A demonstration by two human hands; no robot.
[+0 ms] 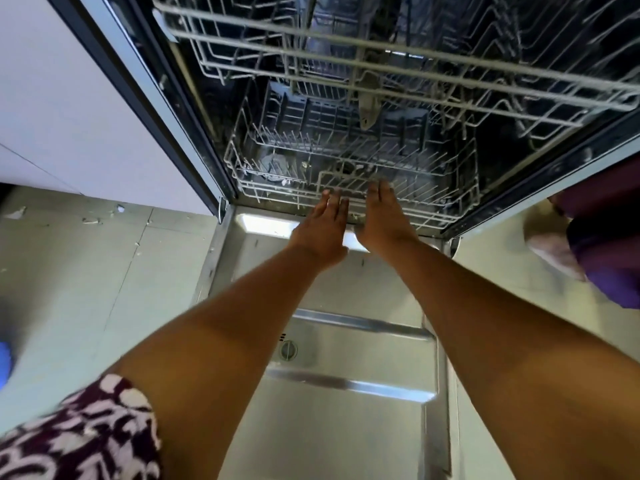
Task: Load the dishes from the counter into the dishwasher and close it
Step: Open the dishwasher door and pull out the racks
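At the front rim of the lower rack (pixel 277 199), the straight, close-set fingers (pixel 334 204) of the left hand (pixel 323 226) and those of the right hand (pixel 382 218) lie side by side, gripping nothing; contact with the wire is too blurred to tell. Both bare forearms stretch over the flat-open dishwasher door (pixel 346 427). This rack sits inside the tub; the upper rack (pixel 415 76) juts out above it.
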